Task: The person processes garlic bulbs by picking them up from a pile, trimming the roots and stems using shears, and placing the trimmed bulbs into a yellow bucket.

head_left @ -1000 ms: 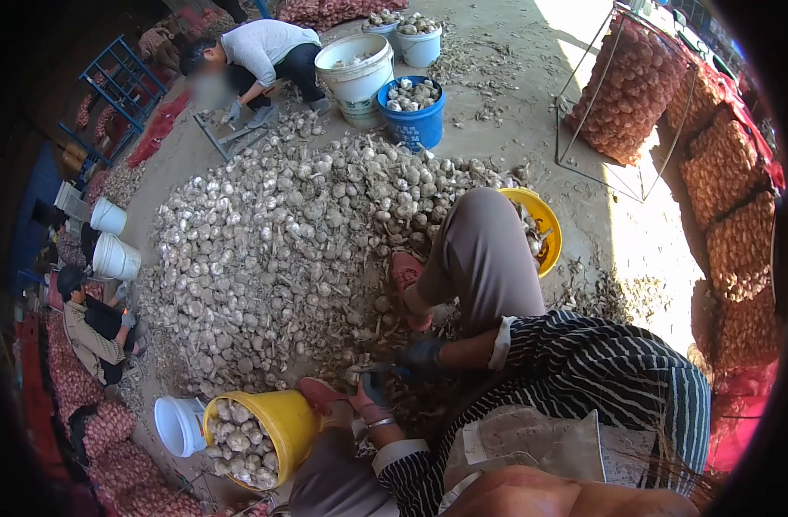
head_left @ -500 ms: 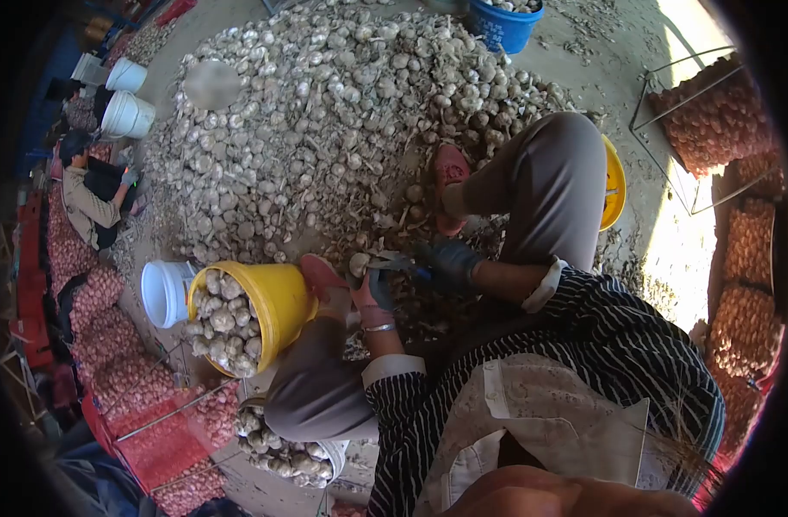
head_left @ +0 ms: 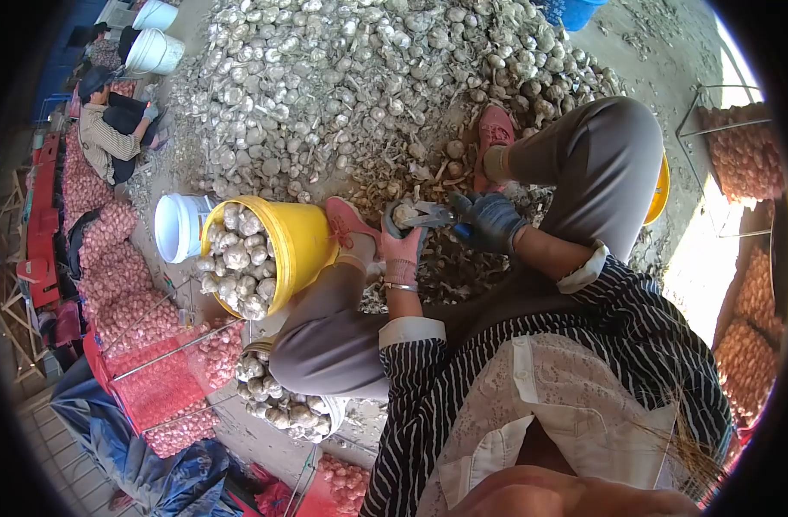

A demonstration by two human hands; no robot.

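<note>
My left hand (head_left: 403,247), in a pink and grey glove, is closed around a garlic bulb (head_left: 404,214). My right hand (head_left: 490,222), in a blue-grey glove, grips metal shears (head_left: 430,214) with a blue handle. Their blades point left and reach the bulb; exactly where they touch it is too small to tell. Both hands are between my knees, above loose stalks and peelings (head_left: 446,267). Beyond my feet spreads a large heap of garlic (head_left: 325,103). Left of my hands, a yellow bucket (head_left: 301,246) lies tilted, with bulbs at its mouth.
A white bucket (head_left: 180,228) lies beside the yellow one. Another container of garlic (head_left: 282,401) sits by my left leg. Filled red net sacks (head_left: 131,302) line the left side, and more sacks (head_left: 743,155) stand right. Another person (head_left: 110,133) sits at the far left. A blue bucket (head_left: 575,12) is behind the heap.
The camera view has shifted, so the heap sits higher and my hands appear further up and right. Both hands keep their hold on the garlic bulb and shears.
</note>
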